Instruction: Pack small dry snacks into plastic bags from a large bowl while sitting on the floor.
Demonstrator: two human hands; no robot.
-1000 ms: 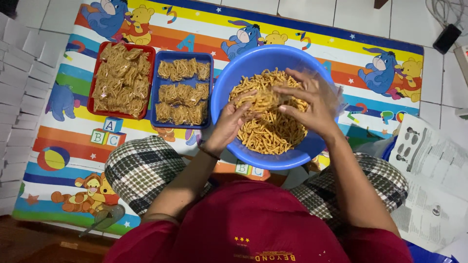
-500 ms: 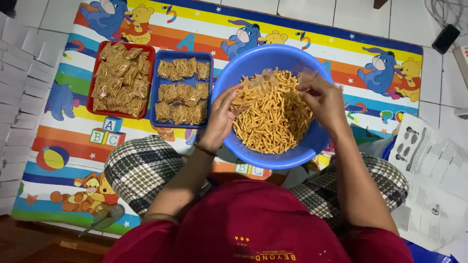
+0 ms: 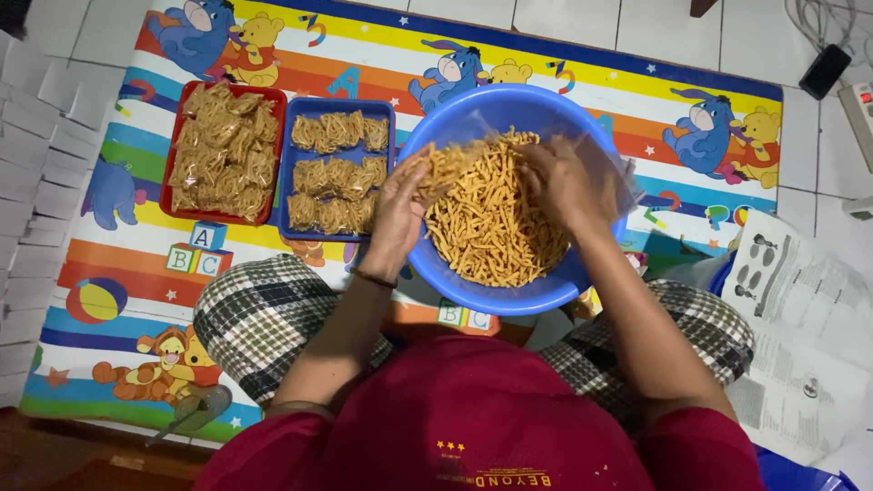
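A big blue bowl (image 3: 546, 295) stands on a colourful cartoon play mat in front of my crossed legs, heaped with thin golden fried snack sticks (image 3: 496, 232). My left hand (image 3: 400, 205) is at the bowl's left rim, its fingers closed on the left end of a clear plastic bag (image 3: 596, 155), where a bunch of sticks sits. On the right side of the heap, my right hand (image 3: 559, 182) grips the same bag. The bag stretches between both hands above the sticks.
Left of the bowl a blue tray (image 3: 293, 164) holds rows of small filled packs. A red tray (image 3: 165, 195) beside it is piled with more. White boxes (image 3: 32, 182) stack at the far left. Printed paper sheets (image 3: 809, 318) lie right. A power strip (image 3: 859, 105) and a black device (image 3: 826, 71) sit top right.
Both hands have lifted out of the heap toward the bowl's far side, and the clear bag is now spread between them. The bowl and trays have not moved.
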